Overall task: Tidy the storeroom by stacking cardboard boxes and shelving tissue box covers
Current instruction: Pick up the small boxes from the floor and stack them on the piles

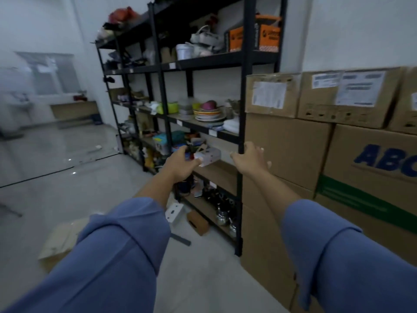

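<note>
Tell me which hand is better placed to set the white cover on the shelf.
Left. The left hand grips the white cover just over the wooden shelf, while the right hand is open and empty beside the black upright.

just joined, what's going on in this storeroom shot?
A person in blue sleeves stands at the black shelving rack. Their left hand grips a white tissue box cover by one end, level with a lower wooden shelf. The right hand is open beside it, holding nothing. A second white cover and a brown cover lie on the floor at the rack's foot. Cardboard boxes stand stacked on the right.
</note>
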